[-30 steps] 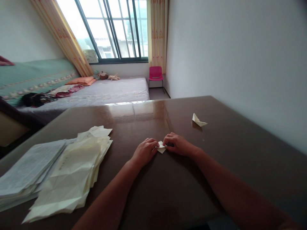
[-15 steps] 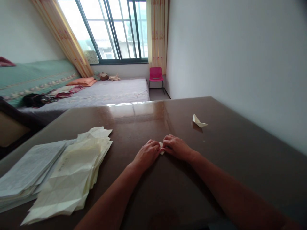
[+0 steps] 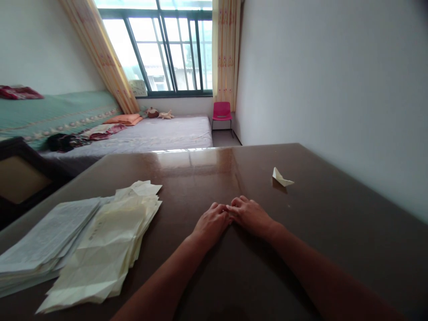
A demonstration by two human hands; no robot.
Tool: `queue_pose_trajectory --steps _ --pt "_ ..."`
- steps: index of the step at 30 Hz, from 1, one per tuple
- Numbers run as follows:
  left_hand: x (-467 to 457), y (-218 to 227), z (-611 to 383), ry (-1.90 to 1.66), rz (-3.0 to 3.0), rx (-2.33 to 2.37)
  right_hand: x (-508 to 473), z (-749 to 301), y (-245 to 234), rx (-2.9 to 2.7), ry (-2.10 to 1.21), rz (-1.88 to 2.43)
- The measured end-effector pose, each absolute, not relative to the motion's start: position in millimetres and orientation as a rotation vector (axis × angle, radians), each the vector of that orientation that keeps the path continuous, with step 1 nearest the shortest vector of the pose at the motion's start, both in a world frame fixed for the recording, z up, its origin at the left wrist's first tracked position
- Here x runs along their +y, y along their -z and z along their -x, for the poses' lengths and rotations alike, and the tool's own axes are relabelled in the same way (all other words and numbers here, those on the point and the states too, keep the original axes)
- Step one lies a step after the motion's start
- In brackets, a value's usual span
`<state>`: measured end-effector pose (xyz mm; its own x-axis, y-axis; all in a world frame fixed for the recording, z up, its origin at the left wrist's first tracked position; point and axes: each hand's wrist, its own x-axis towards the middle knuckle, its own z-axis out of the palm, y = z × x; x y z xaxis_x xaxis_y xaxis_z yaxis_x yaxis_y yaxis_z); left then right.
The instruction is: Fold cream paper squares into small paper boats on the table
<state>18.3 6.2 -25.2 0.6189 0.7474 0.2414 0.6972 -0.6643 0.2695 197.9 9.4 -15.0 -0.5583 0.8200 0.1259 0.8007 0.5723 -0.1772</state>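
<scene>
My left hand (image 3: pixel 213 224) and my right hand (image 3: pixel 252 217) meet above the brown tabletop (image 3: pixel 227 276), fingers bent and closed together. The small piece of folded paper between them is almost wholly covered by the fingers. To the right and farther back, a folded paper boat (image 3: pixel 281 179) stands by itself on the glossy surface. Left of my hands lies a loose pile of creased, cream-coloured paper sheets (image 3: pixel 107 240).
A stack of greyish printed sheets (image 3: pixel 50 236) lies left of the cream pile, partly under it. Beyond the table are a bed (image 3: pixel 180 129), a pink chair (image 3: pixel 222 111) and a window with curtains. A white wall (image 3: pixel 334 80) runs along the right.
My fingers have drawn together, covering the folded paper that showed between them before. The whole view has shifted, so everything sits slightly lower and farther right.
</scene>
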Motion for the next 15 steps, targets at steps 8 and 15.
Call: queue_pose_trajectory --steps 8,15 --pt "6 17 -9 -0.392 -2.711 1.109 1 -199 11 -2.709 -0.072 1.348" --pt "17 26 1 -0.539 -2.627 1.033 16 -222 14 -2.629 -0.399 1.192"
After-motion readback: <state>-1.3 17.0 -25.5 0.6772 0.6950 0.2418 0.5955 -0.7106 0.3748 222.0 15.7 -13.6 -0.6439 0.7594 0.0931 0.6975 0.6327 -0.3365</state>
